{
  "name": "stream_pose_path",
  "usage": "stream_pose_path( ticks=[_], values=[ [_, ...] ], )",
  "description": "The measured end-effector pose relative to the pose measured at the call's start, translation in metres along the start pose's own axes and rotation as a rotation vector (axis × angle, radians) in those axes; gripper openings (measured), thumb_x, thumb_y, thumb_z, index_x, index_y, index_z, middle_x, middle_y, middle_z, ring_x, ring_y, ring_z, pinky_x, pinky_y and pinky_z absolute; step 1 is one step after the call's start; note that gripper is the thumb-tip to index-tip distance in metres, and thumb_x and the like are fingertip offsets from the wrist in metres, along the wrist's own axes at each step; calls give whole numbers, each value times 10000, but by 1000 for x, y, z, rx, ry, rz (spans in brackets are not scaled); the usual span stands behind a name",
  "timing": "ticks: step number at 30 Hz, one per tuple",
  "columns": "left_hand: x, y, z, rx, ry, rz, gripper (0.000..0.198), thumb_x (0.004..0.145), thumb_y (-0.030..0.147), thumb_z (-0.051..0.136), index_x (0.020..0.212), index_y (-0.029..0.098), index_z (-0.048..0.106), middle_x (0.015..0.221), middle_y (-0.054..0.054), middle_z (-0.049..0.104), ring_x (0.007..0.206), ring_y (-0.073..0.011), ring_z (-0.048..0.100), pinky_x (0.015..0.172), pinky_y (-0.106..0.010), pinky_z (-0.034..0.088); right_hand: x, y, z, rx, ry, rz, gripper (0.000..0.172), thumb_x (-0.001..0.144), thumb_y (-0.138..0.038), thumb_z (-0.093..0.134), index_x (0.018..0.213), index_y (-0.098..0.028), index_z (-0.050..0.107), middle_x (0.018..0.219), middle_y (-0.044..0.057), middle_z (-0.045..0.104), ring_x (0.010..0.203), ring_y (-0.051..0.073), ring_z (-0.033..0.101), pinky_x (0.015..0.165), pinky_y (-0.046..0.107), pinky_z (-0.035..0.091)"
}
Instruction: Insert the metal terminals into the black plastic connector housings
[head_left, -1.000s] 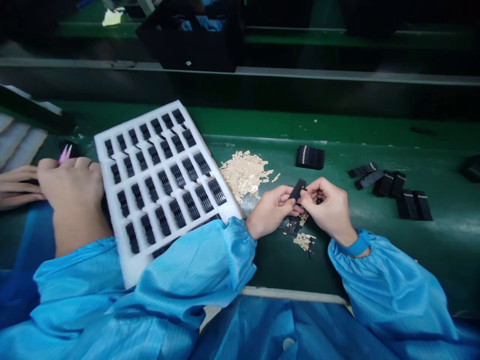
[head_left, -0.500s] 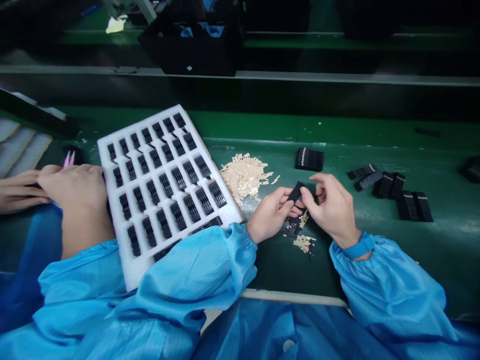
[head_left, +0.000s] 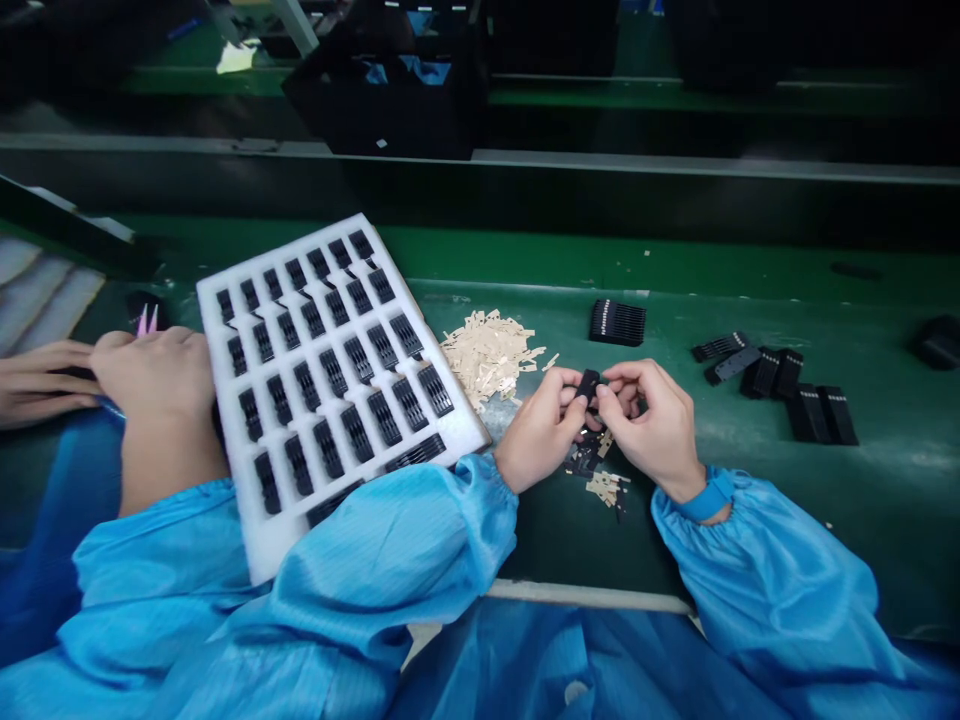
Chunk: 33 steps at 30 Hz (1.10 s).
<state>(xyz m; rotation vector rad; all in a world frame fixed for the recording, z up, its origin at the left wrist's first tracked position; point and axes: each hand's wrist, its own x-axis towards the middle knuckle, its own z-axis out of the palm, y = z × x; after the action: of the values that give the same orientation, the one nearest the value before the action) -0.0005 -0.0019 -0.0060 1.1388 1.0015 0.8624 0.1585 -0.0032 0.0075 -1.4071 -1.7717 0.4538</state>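
Note:
My left hand (head_left: 541,428) and my right hand (head_left: 651,424) meet over the green belt (head_left: 750,470), both pinching one small black part (head_left: 586,385) between their fingertips. Just below them lie a few black pieces and beige slips (head_left: 604,484). A heap of beige slips (head_left: 487,352) sits left of my hands. A white foam tray (head_left: 225,400) with rows of black parts in slots lies partly under my left sleeve.
A co-worker's hand (head_left: 154,385) holding pink tweezers (head_left: 147,319) and a second hand (head_left: 37,380) are at the far left. A block of black parts (head_left: 618,322) and several loose black parts (head_left: 780,390) lie to the right. A black bin (head_left: 390,100) stands behind.
My right hand briefly opened its fingers, then closed again on the black part. The part turned from tilted upright to lower between both hands' fingertips.

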Motion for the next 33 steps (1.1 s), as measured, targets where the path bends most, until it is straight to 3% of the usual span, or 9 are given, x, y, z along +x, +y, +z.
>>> stream_pose_path(
  ticks=[7, 25, 33],
  values=[
    [-3, -4, 4, -7, 45, -25, 179, 930, 233, 599, 1063, 178, 494, 1020, -66, 715, 800, -133, 726, 705, -260, 624, -1, -1, 4, 18, -1, 65, 94, 815, -163, 634, 773, -226, 578, 635, -34, 570, 529, 119, 512, 513, 264, 435],
    [-4, -1, 15, -152, 104, -121, 129, 938, 194, 569, 1008, 174, 463, 955, -45, 671, 732, -130, 724, 687, -292, 645, -4, -4, 8, 40, 40, 118, 101, 785, -156, 641, 749, -219, 571, 613, -45, 559, 504, 104, 492, 502, 247, 425],
    [-7, -9, 14, 31, 137, 18, 126, 948, 215, 563, 1028, 186, 471, 980, -70, 701, 790, -163, 742, 675, -278, 623, -4, -5, 9, 85, 24, 161, 86, 776, -159, 641, 746, -206, 576, 606, -50, 547, 502, 95, 474, 494, 237, 407]
  ],
)
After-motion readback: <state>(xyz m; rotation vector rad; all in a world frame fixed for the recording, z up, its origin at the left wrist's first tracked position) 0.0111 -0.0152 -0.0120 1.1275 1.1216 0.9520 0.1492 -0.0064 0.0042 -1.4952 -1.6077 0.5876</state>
